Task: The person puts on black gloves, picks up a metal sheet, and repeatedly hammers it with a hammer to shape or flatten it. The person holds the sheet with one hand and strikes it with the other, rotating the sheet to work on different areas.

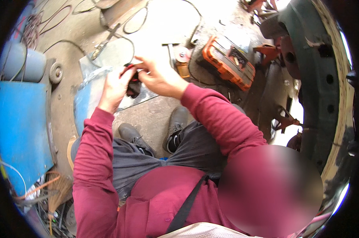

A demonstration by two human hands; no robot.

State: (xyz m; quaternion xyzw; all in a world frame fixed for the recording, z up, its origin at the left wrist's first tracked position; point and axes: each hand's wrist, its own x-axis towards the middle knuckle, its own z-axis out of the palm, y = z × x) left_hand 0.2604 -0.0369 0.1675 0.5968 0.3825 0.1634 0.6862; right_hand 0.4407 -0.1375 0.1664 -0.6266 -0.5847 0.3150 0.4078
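In front of me, above a flat pale sheet (145, 97), both hands meet at a small black and red thing (133, 88) whose kind I cannot make out. My left hand (116, 86) is closed round its left side, thumb along the top. From the right, my right hand (158, 76) pinches its upper part, one finger reaching out past it. My fingers hide much of the thing. Just beyond my right hand lie an angle grinder (182, 59) with a reddish disc and a hammer (172, 54).
An orange and black toolbox (228, 65) stands at the right, near red metal stands (284, 120). A long dark metal beam (320, 79) runs along the far right. At left are a blue cabinet (22, 131) and a straw broom (60, 189). Cables (147, 16) cross the floor.
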